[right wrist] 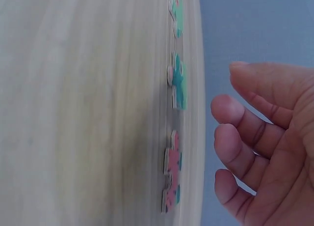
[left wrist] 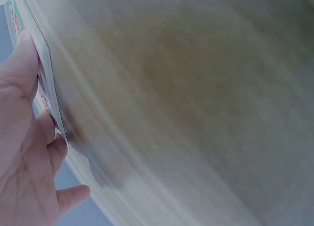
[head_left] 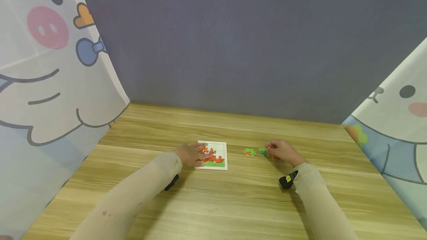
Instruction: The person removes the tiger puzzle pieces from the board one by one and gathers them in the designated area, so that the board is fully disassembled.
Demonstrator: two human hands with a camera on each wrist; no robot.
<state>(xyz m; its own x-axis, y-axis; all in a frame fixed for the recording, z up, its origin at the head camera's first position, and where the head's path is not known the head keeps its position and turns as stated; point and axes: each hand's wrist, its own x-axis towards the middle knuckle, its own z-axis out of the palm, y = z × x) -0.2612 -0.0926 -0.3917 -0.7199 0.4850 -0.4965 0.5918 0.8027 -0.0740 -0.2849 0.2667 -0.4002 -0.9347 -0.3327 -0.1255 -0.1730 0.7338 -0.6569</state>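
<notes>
My left hand (head_left: 191, 155) rests on the left side of a white-framed jigsaw puzzle board (head_left: 225, 160), its fingers spread over the partly filled orange and green picture. In the left wrist view, the thumb (left wrist: 22, 64) lies at the board's edge. My right hand (head_left: 284, 152) hovers over loose jigsaw pieces, fingers gently bent, with nothing between them. Those pieces lie in a row: an orange and green piece (head_left: 249, 152), a green piece (head_left: 262, 152) and a red one (right wrist: 172, 172), which the hand partly covers in the head view.
Both hands work above a wooden table (head_left: 213, 203). A grey panel (head_left: 213, 47) rises behind its far edge, and cartoon-printed cloths (head_left: 50, 84) hang at the left and right sides. Each wrist carries a small black camera (head_left: 286, 181).
</notes>
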